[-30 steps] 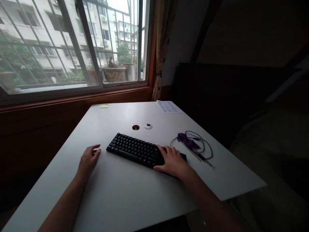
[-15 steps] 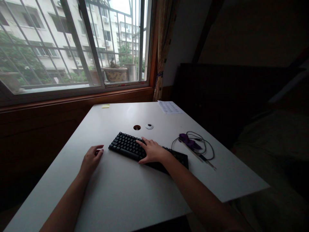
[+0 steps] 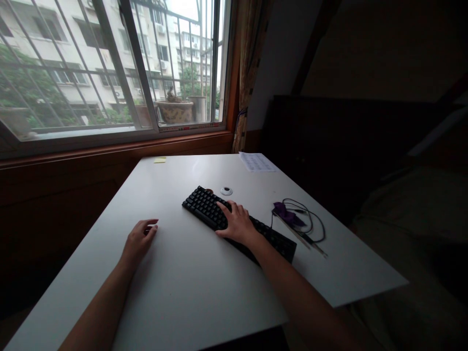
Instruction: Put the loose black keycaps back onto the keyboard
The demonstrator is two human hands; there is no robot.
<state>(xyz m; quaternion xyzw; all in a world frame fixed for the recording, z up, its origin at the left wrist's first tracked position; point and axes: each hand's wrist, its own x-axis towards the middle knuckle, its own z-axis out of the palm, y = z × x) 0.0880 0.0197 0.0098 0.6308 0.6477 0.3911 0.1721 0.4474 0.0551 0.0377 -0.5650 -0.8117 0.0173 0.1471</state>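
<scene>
A black keyboard (image 3: 204, 204) lies at a slant on the white table (image 3: 190, 282). My right hand (image 3: 237, 224) rests flat on its middle keys, fingers stretched out. Its far end covers the round hole that showed in the table before. My left hand (image 3: 138, 240) lies on the bare table to the keyboard's left, apart from it, fingers loosely curled with nothing in them.
A purple object with coiled black cable (image 3: 298, 219) lies right of the keyboard. A white round cap (image 3: 226, 191) sits behind it. A paper sheet (image 3: 256, 162) and a yellow note (image 3: 160, 160) lie at the far edge, under a barred window (image 3: 109, 68).
My right hand slid from the keyboard's right end to its middle, and the keyboard moved away and to the right, turning more aslant. My left hand stayed put.
</scene>
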